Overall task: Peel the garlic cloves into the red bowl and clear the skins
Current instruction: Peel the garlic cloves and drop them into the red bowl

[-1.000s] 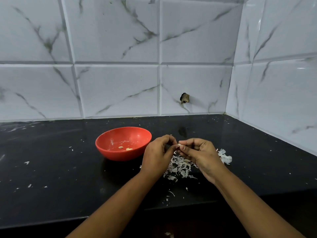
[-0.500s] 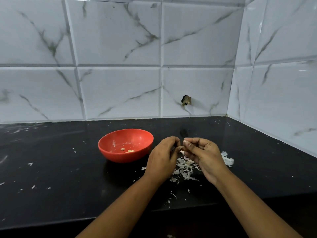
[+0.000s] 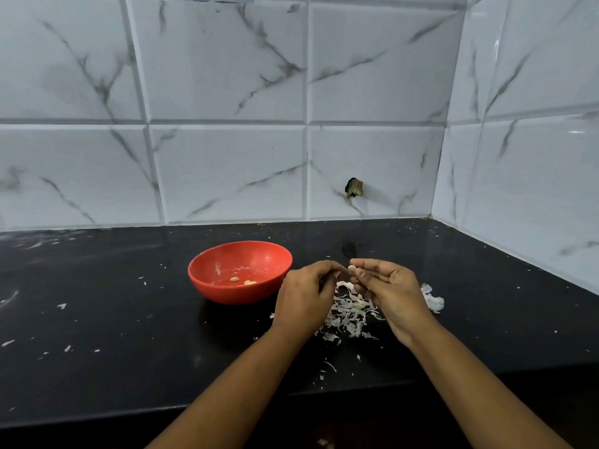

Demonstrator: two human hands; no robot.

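A red bowl (image 3: 210, 286) stands on the black counter with two peeled garlic cloves (image 3: 241, 280) inside. Just right of it my left hand (image 3: 303, 294) and my right hand (image 3: 390, 291) meet above a heap of white garlic skins (image 3: 348, 311). My right hand pinches a small pale garlic clove (image 3: 351, 269) between thumb and fingertips. My left hand's fingers are curled, their tips right beside the clove; whether they touch it I cannot tell. More white skin (image 3: 432, 298) lies behind my right hand.
The black counter (image 3: 97, 319) runs to white marble-tiled walls at the back and right, meeting in a corner. Skin flakes (image 3: 329, 367) are scattered toward the front edge and on the left. A small dark fitting (image 3: 354, 187) sticks out of the back wall.
My hands have drawn slightly apart, so the pale clove now shows at my right fingertips. The bowl and the skin heap have not moved.
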